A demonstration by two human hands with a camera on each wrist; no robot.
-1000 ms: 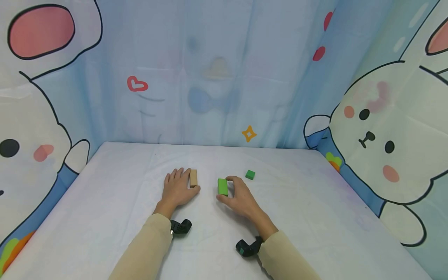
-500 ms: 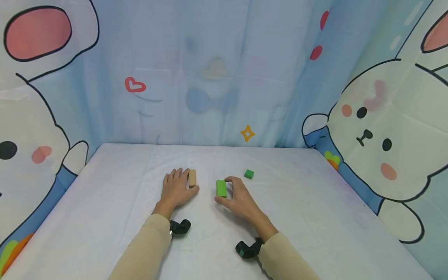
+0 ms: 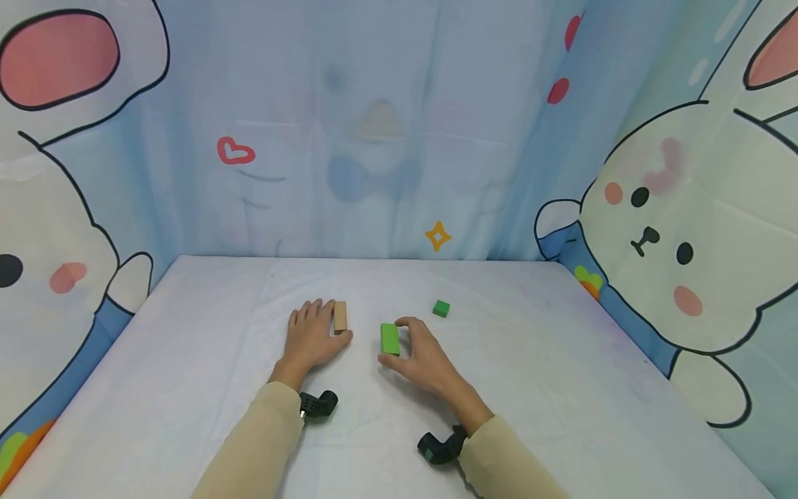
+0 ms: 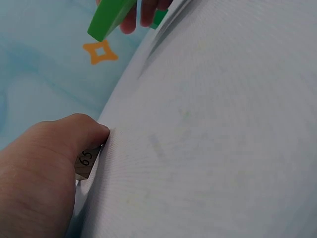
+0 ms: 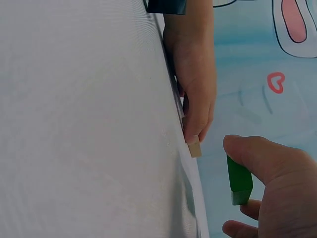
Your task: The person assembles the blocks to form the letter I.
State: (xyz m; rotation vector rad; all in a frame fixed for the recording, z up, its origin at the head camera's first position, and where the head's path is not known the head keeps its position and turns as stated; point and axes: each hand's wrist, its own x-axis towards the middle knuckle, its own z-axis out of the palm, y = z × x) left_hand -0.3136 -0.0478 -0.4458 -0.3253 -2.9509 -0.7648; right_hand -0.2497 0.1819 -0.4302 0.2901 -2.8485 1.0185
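Note:
My left hand (image 3: 310, 338) rests on the white cloth with its thumb and index finger at the two ends of a wooden block (image 3: 339, 316). The other fingers lie stretched forward. In the left wrist view the thumb covers much of this block (image 4: 85, 163), which bears a black "65". To the right, my right hand (image 3: 424, 355) pinches a bright green block (image 3: 389, 340) endwise between thumb and fingers. The left wrist view shows that green block (image 4: 110, 19) raised off the cloth.
A small dark green block (image 3: 441, 308) lies farther back, right of the right hand. The white cloth-covered table (image 3: 536, 360) meets a blue curtain (image 3: 374, 208) printed with cartoon rabbits at its far edge. Each wrist wears a black camera mount (image 3: 441, 447).
My right hand has drifted slightly left and nearer with the green block in its grasp. The left hand stays at the wooden block. The head view has shifted a little.

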